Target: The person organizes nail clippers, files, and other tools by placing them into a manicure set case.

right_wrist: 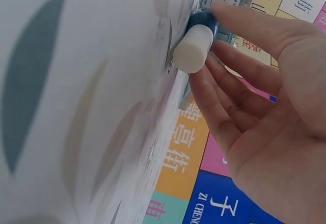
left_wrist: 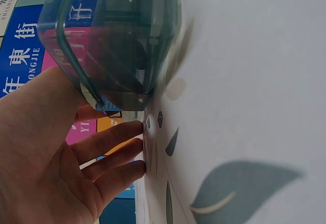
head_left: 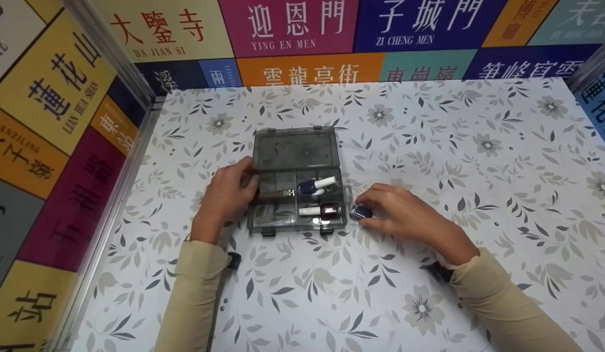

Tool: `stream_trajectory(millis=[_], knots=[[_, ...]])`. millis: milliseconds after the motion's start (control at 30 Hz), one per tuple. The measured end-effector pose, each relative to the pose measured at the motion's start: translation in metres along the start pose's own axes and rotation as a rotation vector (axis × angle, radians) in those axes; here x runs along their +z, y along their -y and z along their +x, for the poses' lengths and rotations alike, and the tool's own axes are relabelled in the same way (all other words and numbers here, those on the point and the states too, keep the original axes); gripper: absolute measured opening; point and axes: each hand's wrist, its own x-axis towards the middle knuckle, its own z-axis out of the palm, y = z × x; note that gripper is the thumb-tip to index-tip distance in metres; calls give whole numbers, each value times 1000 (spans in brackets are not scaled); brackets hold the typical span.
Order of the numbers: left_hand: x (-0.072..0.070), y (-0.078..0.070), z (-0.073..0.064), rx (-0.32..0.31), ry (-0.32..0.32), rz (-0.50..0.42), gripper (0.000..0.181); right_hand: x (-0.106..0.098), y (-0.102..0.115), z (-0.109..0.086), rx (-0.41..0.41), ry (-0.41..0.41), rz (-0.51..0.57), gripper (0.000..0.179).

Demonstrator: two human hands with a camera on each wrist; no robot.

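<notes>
A see-through grey box (head_left: 273,214) with compartments lies on the table, its lid (head_left: 296,149) folded back. Against the box's left side rests my left hand (head_left: 230,190); in the left wrist view its lower fingers (left_wrist: 114,180) extend down to the tabletop. My right hand (head_left: 405,210) pinches a blue nail polish bottle (head_left: 362,212) low over the table, just right of the box. Its white cap (right_wrist: 192,51) faces the right wrist camera. Inside the box are a nail clipper (head_left: 278,194), a dark blue nail polish bottle (head_left: 307,187) and a dark red one (head_left: 330,210).
A white tabletop (head_left: 302,293) with a grey flower and leaf pattern surrounds the box. Panels with large characters (head_left: 292,29) stand along the far edge and on the left (head_left: 53,98). Two latches (head_left: 326,230) stick out at the box's front.
</notes>
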Motion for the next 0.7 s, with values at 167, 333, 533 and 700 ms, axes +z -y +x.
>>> stream_trajectory(millis=[167,333,533,700], knots=[[0,0,0,-1,4,-3,16,1,0,0,-8,11,5,40],[1,1,1,1,6,-3,15,1,1,-2,3,23,16,40],[1,1,1,2,4,-5,15,0,0,-3,-12,26,14,41],[2,1,0,6,-5,-12,15,0,-1,-2,-21,24,17,40]])
